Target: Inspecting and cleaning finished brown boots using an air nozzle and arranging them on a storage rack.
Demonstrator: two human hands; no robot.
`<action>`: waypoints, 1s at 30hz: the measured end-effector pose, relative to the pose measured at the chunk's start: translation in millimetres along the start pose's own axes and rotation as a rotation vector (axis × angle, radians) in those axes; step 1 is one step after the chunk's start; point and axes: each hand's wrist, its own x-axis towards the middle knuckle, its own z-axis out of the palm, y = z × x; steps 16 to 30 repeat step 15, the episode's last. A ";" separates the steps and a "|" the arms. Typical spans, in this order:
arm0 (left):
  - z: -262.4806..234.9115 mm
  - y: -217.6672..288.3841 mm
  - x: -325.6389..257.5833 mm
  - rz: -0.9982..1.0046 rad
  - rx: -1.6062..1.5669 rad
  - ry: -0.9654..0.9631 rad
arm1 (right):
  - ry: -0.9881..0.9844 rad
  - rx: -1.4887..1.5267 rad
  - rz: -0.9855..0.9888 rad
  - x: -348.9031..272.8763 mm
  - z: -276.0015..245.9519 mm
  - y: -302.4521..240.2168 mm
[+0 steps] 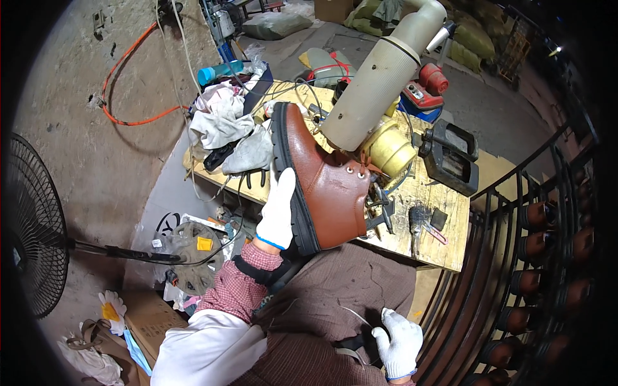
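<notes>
Two white-gloved hands here, doing different jobs. Left hand (277, 209) wrapped around the black sole of a brown leather boot (325, 183), fingers flat along the tread, thumb side hidden behind, so clearly gripping it. Right hand (400, 341) down low over the lap, curled loosely and pinching what looks like a thin pale thread (356, 315); can't quite tell how tight.

Boot held up in the air over the near edge of the wooden workbench (444, 248), not resting on it. Long axis running diagonally: toe up and away toward the far left, heel and ankle opening down toward the lap. Sole facing left, upper facing right, eyelets showing near the collar.

Right behind the boot, a fat cream-coloured cylinder (380, 90) leaning over a yellowish machine body (389, 149), just about touching the boot's collar. Black metal block (450, 157) further right on the bench, small brush and tools (421, 222) near the front edge. Heap of grey and white rags (228, 125) at the far left corner, blue bottle (219, 71) past that. Black fan (32, 228) on the floor at left, curved rack (541, 251) of brown boots along the right.
</notes>
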 end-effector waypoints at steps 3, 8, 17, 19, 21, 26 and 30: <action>7.1 11.4 5.9 0.279 0.343 0.143 | 0.038 -0.002 -0.010 2.6 -0.1 6.6; 44.0 28.9 44.7 0.334 0.338 0.239 | 0.082 -0.068 -0.095 17.6 -9.6 7.1; 65.0 41.4 68.8 0.323 0.324 0.141 | 0.023 -0.031 -0.211 50.4 -14.8 0.8; 65.0 41.4 68.8 0.323 0.324 0.141 | 0.023 -0.031 -0.211 50.4 -14.8 0.8; 65.0 41.4 68.8 0.323 0.324 0.141 | 0.023 -0.031 -0.211 50.4 -14.8 0.8; 65.0 41.4 68.8 0.323 0.324 0.141 | 0.023 -0.031 -0.211 50.4 -14.8 0.8; 65.0 41.4 68.8 0.323 0.324 0.141 | 0.023 -0.031 -0.211 50.4 -14.8 0.8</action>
